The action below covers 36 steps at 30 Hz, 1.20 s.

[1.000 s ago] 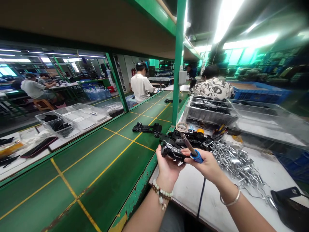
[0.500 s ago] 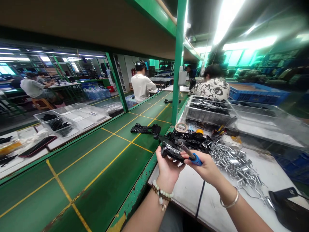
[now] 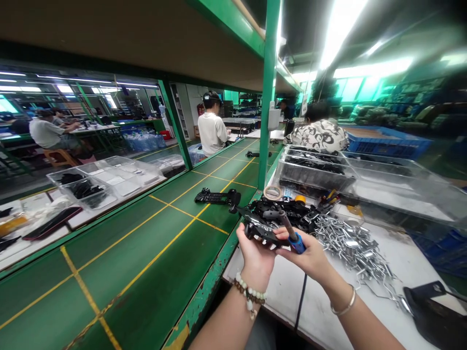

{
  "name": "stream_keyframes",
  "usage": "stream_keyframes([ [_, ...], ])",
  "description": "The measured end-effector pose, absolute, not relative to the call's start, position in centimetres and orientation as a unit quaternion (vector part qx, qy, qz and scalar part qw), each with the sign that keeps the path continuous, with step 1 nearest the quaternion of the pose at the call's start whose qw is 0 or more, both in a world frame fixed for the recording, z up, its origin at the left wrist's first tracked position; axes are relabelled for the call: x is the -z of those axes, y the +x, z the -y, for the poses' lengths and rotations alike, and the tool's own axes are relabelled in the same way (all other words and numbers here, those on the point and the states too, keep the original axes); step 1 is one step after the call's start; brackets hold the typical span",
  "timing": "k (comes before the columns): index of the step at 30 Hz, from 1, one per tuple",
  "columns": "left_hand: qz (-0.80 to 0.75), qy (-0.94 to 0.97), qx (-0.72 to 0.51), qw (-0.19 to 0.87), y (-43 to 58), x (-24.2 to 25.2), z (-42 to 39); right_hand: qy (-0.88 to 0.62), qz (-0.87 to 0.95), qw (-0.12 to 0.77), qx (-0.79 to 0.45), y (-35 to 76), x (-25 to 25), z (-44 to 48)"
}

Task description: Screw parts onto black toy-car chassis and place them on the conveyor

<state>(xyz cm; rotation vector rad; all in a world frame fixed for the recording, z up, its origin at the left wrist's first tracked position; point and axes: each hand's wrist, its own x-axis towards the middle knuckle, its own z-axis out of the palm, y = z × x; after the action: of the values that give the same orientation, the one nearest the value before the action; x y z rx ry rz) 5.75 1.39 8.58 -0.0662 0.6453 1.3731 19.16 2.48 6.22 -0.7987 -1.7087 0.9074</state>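
Note:
My left hand [image 3: 255, 253] grips a black plastic assembly [image 3: 260, 231] with a shiny metal insert, holding it up above the white workbench [image 3: 270, 287]. My right hand [image 3: 308, 255] holds a soldering iron by its blue grip [image 3: 297, 244], and its dark metal shaft [image 3: 287, 224] rises beside the assembly. A black cable [image 3: 301, 296] hangs down from the iron. Close behind my hands lies a heap of black plastic parts [image 3: 288, 211]. A loose pile of bent metal clips [image 3: 352, 248] spreads to the right of my right hand.
A green conveyor belt [image 3: 153, 238] with yellow lines runs along my left, carrying a black part [image 3: 217, 197]. On the bench stand a tape roll [image 3: 273, 193] and clear trays of black parts [image 3: 314, 170]. Co-workers [image 3: 321, 136] sit beyond a green post [image 3: 268, 97].
The iron's shaft now stands more upright, and the black assembly has tilted slightly in my left hand. The whole scene has drifted a little left in view.

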Motion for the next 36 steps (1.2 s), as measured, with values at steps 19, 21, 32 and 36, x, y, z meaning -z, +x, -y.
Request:
stream_keyframes([
  [19, -0.389, 0.863, -0.231, 0.225, -1.1, -14.8, 1.1, -0.408, 0.304, 0.513, -0.692, 21.6, -6.1, 2.0],
  [21, -0.323, 0.871, -0.199, 0.313, -0.4, -13.9, 0.1, -0.408, 0.297, 0.498, -0.706, 21.4, -6.1, 2.3],
  [32, -0.350, 0.806, -0.298, 0.374, 1.8, -9.8, 0.7, -0.442, 0.322, 0.457, -0.701, 21.9, -6.3, 2.0],
  [36, -0.387, 0.780, -0.321, 0.373, 1.3, -9.9, 0.7, -0.549, 0.453, 0.508, -0.485, 23.4, -6.9, 2.7],
])
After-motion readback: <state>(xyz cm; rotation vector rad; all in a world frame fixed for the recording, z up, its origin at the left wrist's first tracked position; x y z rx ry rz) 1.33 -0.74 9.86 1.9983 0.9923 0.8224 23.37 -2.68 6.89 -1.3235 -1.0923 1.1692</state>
